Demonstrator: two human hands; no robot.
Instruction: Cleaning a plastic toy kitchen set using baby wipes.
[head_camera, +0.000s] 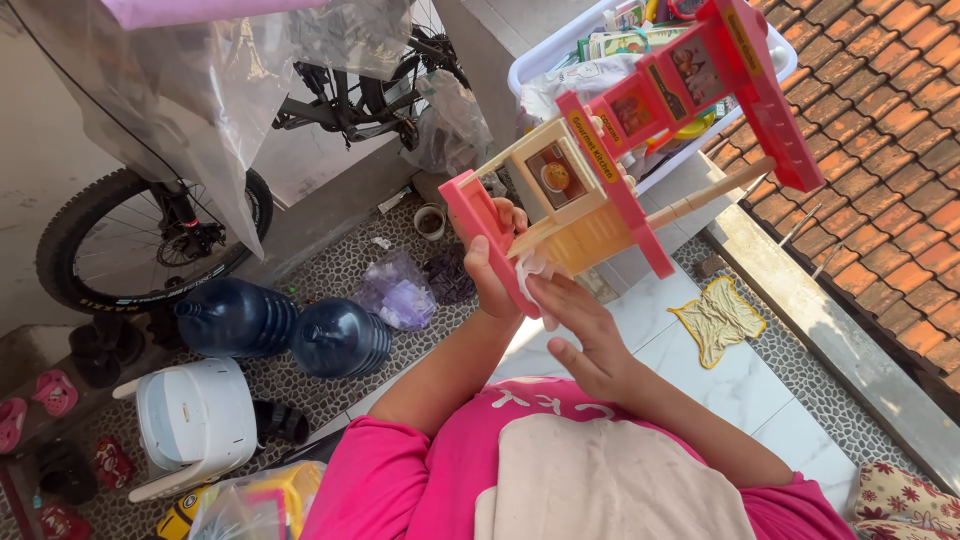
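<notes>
Your left hand (492, 262) is closed on the pink side panel at the lower left end of the toy kitchen (640, 130), thumb over the near face and fingers wrapped behind, and it carries the whole toy in the air. From that grip the toy's long axis runs up and to the right, away from you, so its red top end stands well off from both hands and overhangs the white basket (560, 60) of toys behind it. The cream oven section sits just beyond your left knuckles; a cream rail runs parallel along the lower right edge. Your left forearm rises steeply from your chest, wrist bent back to hold the tilt. Your right hand (585, 335) lies just beside and below the left, nearer your body, and presses a small white cloth (530, 270) against the toy's underside next to the pink panel. Thumb and forefinger pinch the cloth; the other fingers are loosely spread and hold nothing. The right forearm comes in from lower right, wrist nearly straight. Both hands work the same near end; the far end is unsupported. Below, on the floor, two dark water jugs (285, 325) lie at left, well apart, and a yellow rag (718, 318) lies on the tiles at right.
</notes>
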